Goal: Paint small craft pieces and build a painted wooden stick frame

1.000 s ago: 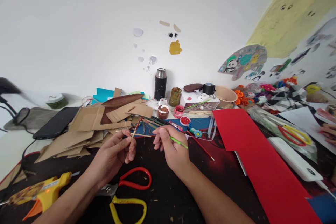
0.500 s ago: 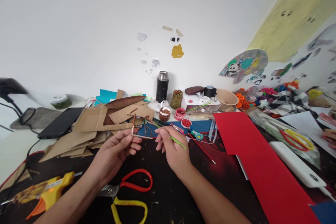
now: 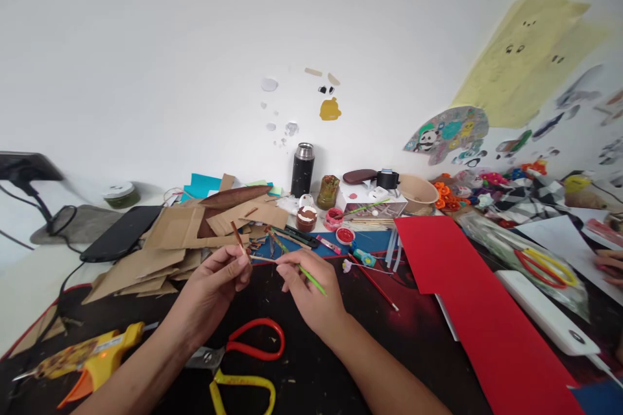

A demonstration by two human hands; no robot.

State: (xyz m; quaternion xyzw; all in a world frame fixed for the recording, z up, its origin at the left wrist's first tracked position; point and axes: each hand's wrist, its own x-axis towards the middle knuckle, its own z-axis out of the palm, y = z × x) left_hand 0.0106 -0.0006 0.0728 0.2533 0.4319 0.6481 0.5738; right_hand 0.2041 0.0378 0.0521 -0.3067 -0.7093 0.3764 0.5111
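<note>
My left hand (image 3: 214, 288) pinches a thin brown-painted stick (image 3: 236, 232) between thumb and fingers, its upper end pointing up and left. A second slim, pale stick (image 3: 263, 259) runs sideways from these fingers to the fingertips of my right hand (image 3: 314, 288). Closed in my right hand is a slender tool with a bright green handle (image 3: 312, 281); its front end is hidden by the fingers. Below the hands, scissors (image 3: 256, 340) with one red and one yellow handle lie on the dark table. A yellow glue gun (image 3: 102, 353) rests beside my left forearm.
Cardboard pieces (image 3: 160, 227) pile up at left near a black phone (image 3: 121, 232). Behind are a black flask (image 3: 303, 172), a brown paint jar (image 3: 306, 219) and a red paint lid (image 3: 345, 235). Red card (image 3: 467, 298) and a white power bank (image 3: 545, 314) lie right; another person's hand (image 3: 608, 266) shows there.
My right hand has moved left and its fingertips now meet the pale stick's end. The brown stick leans more to the left. The view has tilted up slightly.
</note>
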